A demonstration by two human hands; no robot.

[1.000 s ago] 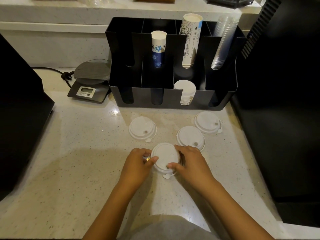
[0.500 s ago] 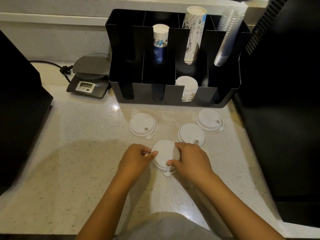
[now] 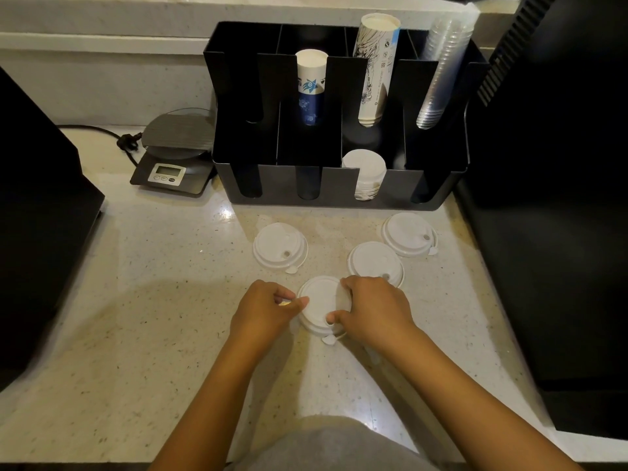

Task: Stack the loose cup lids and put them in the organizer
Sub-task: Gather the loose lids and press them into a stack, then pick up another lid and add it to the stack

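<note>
A white cup lid [image 3: 318,305] lies on the speckled counter [image 3: 163,300] between my hands. My left hand [image 3: 263,309] pinches its left rim and my right hand [image 3: 372,309] grips its right rim. Three more loose white lids rest farther back: a left lid [image 3: 280,245], a middle lid [image 3: 373,261] partly behind my right fingers, and a right lid [image 3: 408,233]. The black organizer [image 3: 390,190] stands behind them, with a stack of white lids [image 3: 364,173] in its third front slot.
The organizer's back slots hold a blue-and-white cup stack [image 3: 311,86], a tall printed cup stack [image 3: 373,68] and clear plastic cups [image 3: 441,69]. A digital scale [image 3: 173,158] with a cord sits at its left. Black machines flank the counter at left [image 3: 37,215] and right [image 3: 550,215].
Both hands stay on the near lid with barely any shift. The view has tilted slightly, so everything sits a little higher in frame.
</note>
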